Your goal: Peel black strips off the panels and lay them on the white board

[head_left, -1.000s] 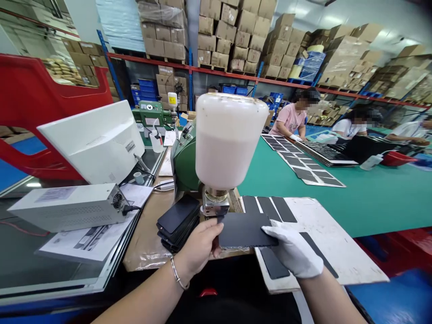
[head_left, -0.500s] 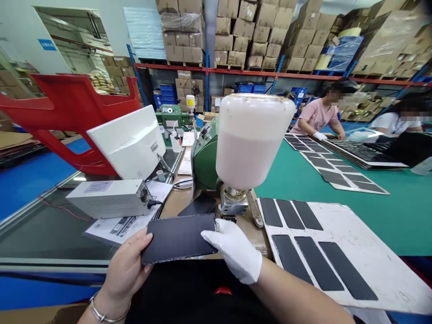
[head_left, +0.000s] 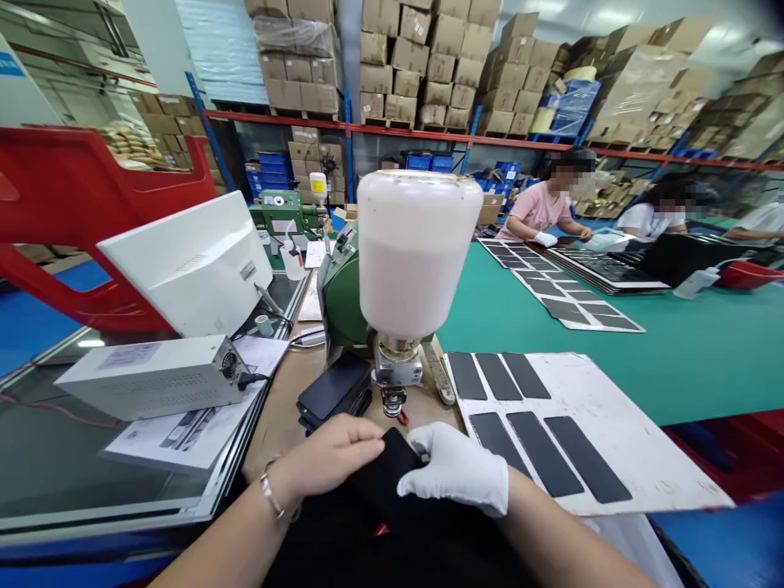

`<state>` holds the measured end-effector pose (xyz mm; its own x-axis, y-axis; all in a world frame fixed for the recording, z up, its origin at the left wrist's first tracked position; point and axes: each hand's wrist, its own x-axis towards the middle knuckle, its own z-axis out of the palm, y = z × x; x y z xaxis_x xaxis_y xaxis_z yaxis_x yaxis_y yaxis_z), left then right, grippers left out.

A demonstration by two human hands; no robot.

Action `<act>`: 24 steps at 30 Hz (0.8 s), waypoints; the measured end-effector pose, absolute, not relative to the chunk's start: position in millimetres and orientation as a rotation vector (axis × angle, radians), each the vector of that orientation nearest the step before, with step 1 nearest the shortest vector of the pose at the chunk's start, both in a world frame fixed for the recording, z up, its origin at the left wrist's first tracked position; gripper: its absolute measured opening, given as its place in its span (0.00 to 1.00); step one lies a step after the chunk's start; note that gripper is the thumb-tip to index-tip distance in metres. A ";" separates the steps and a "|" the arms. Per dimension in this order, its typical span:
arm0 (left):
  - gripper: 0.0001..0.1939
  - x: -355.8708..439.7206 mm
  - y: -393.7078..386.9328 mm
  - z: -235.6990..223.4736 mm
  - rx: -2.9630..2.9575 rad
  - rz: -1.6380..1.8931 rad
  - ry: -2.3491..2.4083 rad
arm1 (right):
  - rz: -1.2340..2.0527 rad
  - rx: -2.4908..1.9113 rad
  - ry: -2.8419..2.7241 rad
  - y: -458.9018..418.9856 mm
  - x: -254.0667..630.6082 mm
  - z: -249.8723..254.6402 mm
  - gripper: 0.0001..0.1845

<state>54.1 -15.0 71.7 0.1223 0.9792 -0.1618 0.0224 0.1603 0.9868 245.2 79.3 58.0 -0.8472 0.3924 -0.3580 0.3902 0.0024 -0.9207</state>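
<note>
Between my two hands is a black phone-sized panel (head_left: 395, 451), its upper corner just below the metal head (head_left: 397, 371) of the green machine. My bare left hand (head_left: 340, 453) grips its left edge, fingers closed. On the opposite edge my right hand (head_left: 459, 469), in a white glove, pinches it between thumb and fingers. The panel's lower part blends into my dark clothing. Beyond my left hand lies a stack of similar dark panels (head_left: 336, 388). Above the head stands a large translucent bottle (head_left: 416, 261) partly filled with pale liquid.
To the right, a white board (head_left: 630, 416) carries several dark panels in rows. A white monitor (head_left: 189, 261) and a power box (head_left: 153, 376) stand at left. Across the green table (head_left: 490, 318), a person in pink (head_left: 542, 208) handles panels.
The panel has turned from lying broadside to standing more on end and dropped nearer my body. Both hands have moved right and closer together. The stack at left is now more visible.
</note>
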 end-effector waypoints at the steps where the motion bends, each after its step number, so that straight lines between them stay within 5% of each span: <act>1: 0.19 58.6 -5.2 63.7 1.073 1.031 1.154 | 2.091 -0.863 -2.104 79.3 251.0 57.4 0.11; 7: 0.39 84.5 24.0 42.2 0.803 1.176 0.799 | 2.249 -0.825 -1.367 87.1 270.9 72.8 0.17; 24: 0.33 38.3 -71.4 59.4 0.283 1.807 0.875 | 2.445 -0.475 -1.551 37.0 166.4 82.9 0.17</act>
<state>38.3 -71.4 59.4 -0.4135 0.8864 -0.2080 -0.7128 -0.1730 0.6797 166.4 37.0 82.9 -0.9269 0.3404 -0.1580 -0.0021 -0.4256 -0.9049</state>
